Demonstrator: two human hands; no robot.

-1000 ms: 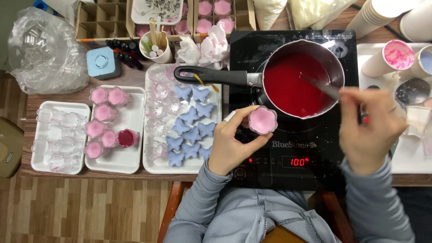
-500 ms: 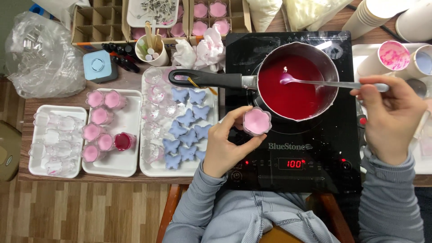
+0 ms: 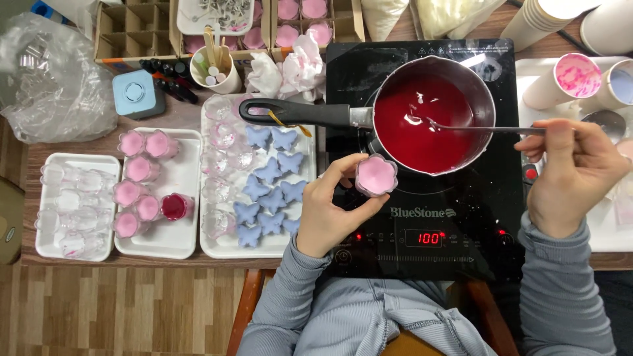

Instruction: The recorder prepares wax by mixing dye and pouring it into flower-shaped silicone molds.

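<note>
**Spoon in the red pan, flower cup held beside it**

Left hand (image 3: 330, 214) closed around a small flower-shaped cup (image 3: 376, 175) filled with pale pink wax, held just near of the saucepan's rim, over the black induction cooktop (image 3: 461, 231). Right hand (image 3: 575, 173) pinching the handle end of a metal spoon (image 3: 484, 128), held level, its bowl reaching left into the saucepan (image 3: 432, 115). Saucepan sitting on the cooktop, full of glossy red liquid, black handle pointing left across the cooktop's edge. Grey sleeves on both arms.

Left of the cooktop, on the wooden tabletop (image 3: 165, 115): a white tray (image 3: 264, 247) carrying clear empty moulds and a cluster of blue butterfly-shaped pieces (image 3: 270, 194). Further left, a second white tray (image 3: 175, 234) with pink-filled cups (image 3: 135, 178) in a column and one dark red cup (image 3: 174, 206) beside them. At the far left, a third white tray (image 3: 46, 247) of clear empty cups.

Toward the far edge: a crumpled clear plastic bag (image 3: 56, 86), a small light-blue square object (image 3: 135, 93), a paper cup of wooden sticks (image 3: 214, 66), stained white tissue (image 3: 290, 69), and a cardboard divider box (image 3: 125, 29) with more pink cups behind.

Right of the cooktop: paper cups lying on their sides, one smeared pink inside (image 3: 577, 76), one bluish (image 3: 623, 82).
</note>
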